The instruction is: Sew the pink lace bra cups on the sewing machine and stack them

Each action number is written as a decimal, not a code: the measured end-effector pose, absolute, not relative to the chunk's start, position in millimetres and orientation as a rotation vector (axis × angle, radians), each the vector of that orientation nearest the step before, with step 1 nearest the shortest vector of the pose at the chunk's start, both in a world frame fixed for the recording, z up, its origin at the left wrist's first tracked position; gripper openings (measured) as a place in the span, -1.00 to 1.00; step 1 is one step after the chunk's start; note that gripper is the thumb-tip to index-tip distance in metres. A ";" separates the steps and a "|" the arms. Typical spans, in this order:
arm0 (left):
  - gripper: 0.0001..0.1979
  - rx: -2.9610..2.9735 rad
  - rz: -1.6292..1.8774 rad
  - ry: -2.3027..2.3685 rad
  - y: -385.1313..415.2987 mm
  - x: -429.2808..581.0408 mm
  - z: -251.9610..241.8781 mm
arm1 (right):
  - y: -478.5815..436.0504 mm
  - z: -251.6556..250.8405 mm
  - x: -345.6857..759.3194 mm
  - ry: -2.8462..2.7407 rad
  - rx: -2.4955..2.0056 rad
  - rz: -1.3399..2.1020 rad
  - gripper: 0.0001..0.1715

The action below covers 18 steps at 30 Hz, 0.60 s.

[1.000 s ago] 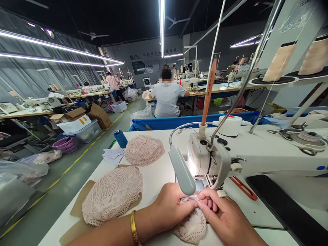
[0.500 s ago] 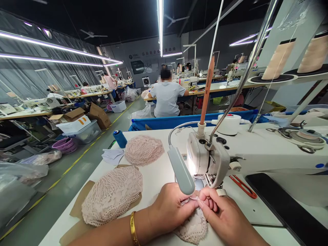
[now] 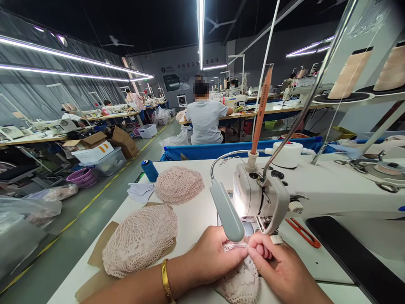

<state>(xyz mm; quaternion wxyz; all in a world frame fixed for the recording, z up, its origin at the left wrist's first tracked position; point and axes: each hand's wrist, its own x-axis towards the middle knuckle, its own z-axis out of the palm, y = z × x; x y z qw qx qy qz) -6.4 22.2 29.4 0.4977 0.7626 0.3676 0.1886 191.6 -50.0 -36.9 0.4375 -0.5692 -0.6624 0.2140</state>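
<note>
Both hands pinch one piece of beige lace fabric (image 3: 242, 280) just in front of the needle area of a white sewing machine (image 3: 249, 190). My left hand (image 3: 211, 257), with a gold bracelet at the wrist, grips the lace edge between thumb and fingers. Close against it, my right hand (image 3: 272, 257) is closed on the same edge, fingers curled. The lower part of the lace hangs down onto the table below the hands. A grey lamp head (image 3: 228, 213) partly covers the presser foot and the left fingertips.
Two stacks of beige lace pieces (image 3: 142, 238) lie on the white table at left, beside a blue thread spool (image 3: 149, 170). Orange-handled snips (image 3: 303, 233) and a black phone-like slab (image 3: 344, 253) lie right. A person in a white shirt (image 3: 207, 120) sits ahead.
The view has shifted slightly, so most things appear a little further right. The hands stay together on the lace, and a bit more of its edge shows between them.
</note>
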 end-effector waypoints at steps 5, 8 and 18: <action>-0.78 2.057 0.544 0.919 23.5 -0.1 26.5 | -44.5 -32.0 191.7 -1.753 -1.553 0.390 -0.64; -0.73 2.225 0.538 0.995 24.4 3.3 19.7 | -38.2 -31.7 190.7 -1.837 -1.592 0.207 -0.64; -0.87 2.829 0.796 0.803 17.0 -4.2 15.5 | -33.9 -60.0 187.1 -1.814 -1.640 0.010 -0.73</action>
